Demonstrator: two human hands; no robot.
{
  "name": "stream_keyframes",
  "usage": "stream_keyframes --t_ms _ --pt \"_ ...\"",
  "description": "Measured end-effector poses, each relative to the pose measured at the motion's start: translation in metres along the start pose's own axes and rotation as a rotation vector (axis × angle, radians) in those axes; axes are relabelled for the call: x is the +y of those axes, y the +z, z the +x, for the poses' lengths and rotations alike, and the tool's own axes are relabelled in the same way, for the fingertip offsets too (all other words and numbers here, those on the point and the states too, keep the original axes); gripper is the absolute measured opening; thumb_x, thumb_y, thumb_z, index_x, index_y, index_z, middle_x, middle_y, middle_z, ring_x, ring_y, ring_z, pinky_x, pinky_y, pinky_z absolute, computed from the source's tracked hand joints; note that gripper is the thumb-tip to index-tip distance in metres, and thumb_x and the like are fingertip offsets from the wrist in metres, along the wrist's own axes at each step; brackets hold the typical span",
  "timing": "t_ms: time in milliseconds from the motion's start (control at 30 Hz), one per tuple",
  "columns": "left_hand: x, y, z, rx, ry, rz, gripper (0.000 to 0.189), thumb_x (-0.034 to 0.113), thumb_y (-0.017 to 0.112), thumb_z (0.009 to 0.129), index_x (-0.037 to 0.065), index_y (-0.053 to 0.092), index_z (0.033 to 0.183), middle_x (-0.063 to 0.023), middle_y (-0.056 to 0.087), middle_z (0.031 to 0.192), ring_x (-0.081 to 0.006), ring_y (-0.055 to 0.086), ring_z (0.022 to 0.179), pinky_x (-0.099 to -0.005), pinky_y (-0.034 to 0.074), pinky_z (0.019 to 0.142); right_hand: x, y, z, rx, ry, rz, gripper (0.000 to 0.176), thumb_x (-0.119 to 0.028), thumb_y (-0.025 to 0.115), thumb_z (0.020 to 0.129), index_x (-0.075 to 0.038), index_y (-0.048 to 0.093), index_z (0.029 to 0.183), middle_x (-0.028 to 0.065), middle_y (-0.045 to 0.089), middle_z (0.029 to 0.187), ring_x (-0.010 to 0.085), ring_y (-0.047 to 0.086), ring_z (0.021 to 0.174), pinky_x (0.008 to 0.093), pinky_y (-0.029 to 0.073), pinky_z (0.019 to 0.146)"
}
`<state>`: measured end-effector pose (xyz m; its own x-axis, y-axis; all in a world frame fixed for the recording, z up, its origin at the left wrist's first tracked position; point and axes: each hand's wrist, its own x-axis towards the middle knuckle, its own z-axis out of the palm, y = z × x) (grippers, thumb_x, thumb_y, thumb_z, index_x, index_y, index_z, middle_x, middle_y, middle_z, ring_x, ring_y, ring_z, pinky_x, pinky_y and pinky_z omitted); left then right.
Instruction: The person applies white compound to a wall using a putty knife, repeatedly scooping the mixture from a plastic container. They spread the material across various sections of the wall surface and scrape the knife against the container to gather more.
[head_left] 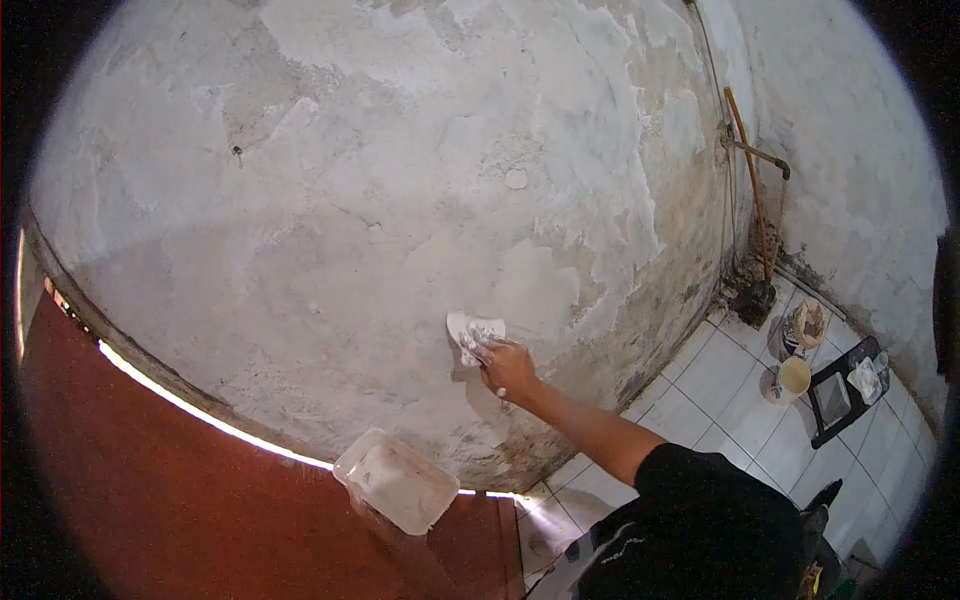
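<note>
My right hand is closed around a white-smeared putty spreader, whose blade lies against the wall. White paste coats the spreader and some of my fingers. Toward the lower left, a translucent plastic tub with whitish residue inside is held up near the wall's bottom edge. My left hand supports it from beneath, dim and mostly hidden by the tub. Patches of pale filler cover much of the wall, with rougher, stained areas toward the right and bottom.
A reddish-brown surface spreads at lower left, edged by a bright strip of light. On the white tiled floor stand a cream container, an open bag and a black stool-like frame. A long wooden handle leans in the corner near a pipe.
</note>
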<state>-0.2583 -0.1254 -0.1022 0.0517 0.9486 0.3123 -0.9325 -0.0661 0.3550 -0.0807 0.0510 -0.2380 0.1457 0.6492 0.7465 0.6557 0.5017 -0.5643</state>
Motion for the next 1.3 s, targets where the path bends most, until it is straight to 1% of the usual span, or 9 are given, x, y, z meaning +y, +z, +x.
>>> stream_keyframes --t_ms 100,167,233,433,533,667,900,1067,1300 --pt "-0.015 -0.002 -0.003 -0.002 -0.046 0.029 0.023 0.023 0.066 0.075 0.008 0.05 0.082 -0.0064 0.05 0.073 -0.0196 0.049 0.062 -0.0393 0.038 0.052 0.031 -0.033 -0.007 -0.207 -0.007 0.106 0.021 -0.011 0.064 0.076 -0.007 0.067 0.097 0.0168 0.066 0.083 0.0388 0.063 0.077 0.0447 0.051 0.066" --pt "-0.024 -0.002 0.002 -0.002 -0.073 0.039 0.025 0.024 0.065 0.076 0.007 0.049 0.085 -0.0069 0.05 0.076 -0.0202 0.049 0.065 -0.0397 0.038 0.055 0.062 -0.044 -0.007 0.0 0.204 0.16 0.02 -0.01 0.058 0.081 -0.002 0.067 0.097 0.0179 0.066 0.078 0.0376 0.064 0.072 0.0461 0.049 0.065" --pt "-0.021 -0.013 -0.011 0.002 -0.093 0.049 0.027 0.026 0.065 0.076 0.007 0.048 0.088 -0.0074 0.05 0.078 -0.0209 0.049 0.067 -0.0402 0.038 0.057 0.088 -0.052 0.002 0.247 0.784 0.398 0.019 -0.015 0.059 0.085 0.001 0.067 0.09 0.0184 0.065 0.071 0.0346 0.063 0.066 0.0454 0.047 0.064" --pt "0.005 -0.034 -0.039 0.037 -0.129 0.127 0.033 0.029 0.063 0.078 0.006 0.046 0.096 -0.0088 0.05 0.087 -0.0227 0.049 0.076 -0.0416 0.039 0.064 0.148 -0.025 0.035 0.769 0.919 0.482 0.03 -0.026 0.064 0.087 0.003 0.065 0.089 0.0205 0.064 0.07 0.034 0.064 0.066 0.0458 0.048 0.067" --pt "0.025 -0.036 -0.032 0.035 -0.13 0.175 0.037 0.031 0.063 0.079 0.006 0.045 0.1 -0.0095 0.05 0.091 -0.0236 0.049 0.08 -0.0423 0.039 0.068 0.093 -0.031 0.065 0.579 0.958 0.177 0.027 -0.026 0.064 0.086 0.001 0.066 0.09 0.0221 0.065 0.074 0.0385 0.064 0.071 0.0468 0.048 0.069" --pt "0.033 -0.043 -0.035 0.041 -0.137 0.223 0.041 0.033 0.062 0.081 0.006 0.044 0.106 -0.0104 0.05 0.097 -0.0249 0.049 0.086 -0.0433 0.039 0.073 0.001 -0.02 0.07 0.363 0.413 0.01 0.02 -0.02 0.063 0.082 -0.005 0.067 0.093 0.0219 0.064 0.077 0.0408 0.062 0.07 0.0489 0.047 0.065" --pt "0.021 -0.044 -0.045 0.083 -0.206 0.284 0.05 0.037 0.06 0.083 0.005 0.041 0.116 -0.0121 0.05 0.107 -0.027 0.049 0.096 -0.0449 0.039 0.081 -0.047 -0.016 0.031 -0.213 -0.015 0.248 0.024 -0.016 0.059 0.087 -0.003 0.065 0.105 0.0226 0.062 0.075 0.0413 0.06 0.068 0.0484 0.047 0.063" --pt "0.027 -0.058 -0.055 0.082 -0.24 0.322 0.056 0.04 0.059 0.085 0.004 0.04 0.123 -0.0133 0.05 0.114 -0.0286 0.049 0.103 -0.0461 0.039 0.087 -0.014 -0.043 0.007 -0.164 0.325 0.305 0.028 -0.026 0.062 0.088 -0.003 0.065 0.103 0.0161 0.064 0.072 0.0347 0.06 0.06 0.0428 0.048 0.057" --pt "-0.025 -0.052 -0.041 0.276 -0.134 0.259 0.065 0.044 0.057 0.087 0.003 0.037 0.133 -0.0149 0.05 0.123 -0.0308 0.049 0.113 -0.0477 0.04 0.096 -0.029 -0.096 -0.021 -0.274 0.945 1.199 0.02 -0.02 0.069 0.085 -0.003 0.063 0.093 -0.0006 0.06 0.074 0.01 0.054 0.061 0.0277 0.045 0.055"
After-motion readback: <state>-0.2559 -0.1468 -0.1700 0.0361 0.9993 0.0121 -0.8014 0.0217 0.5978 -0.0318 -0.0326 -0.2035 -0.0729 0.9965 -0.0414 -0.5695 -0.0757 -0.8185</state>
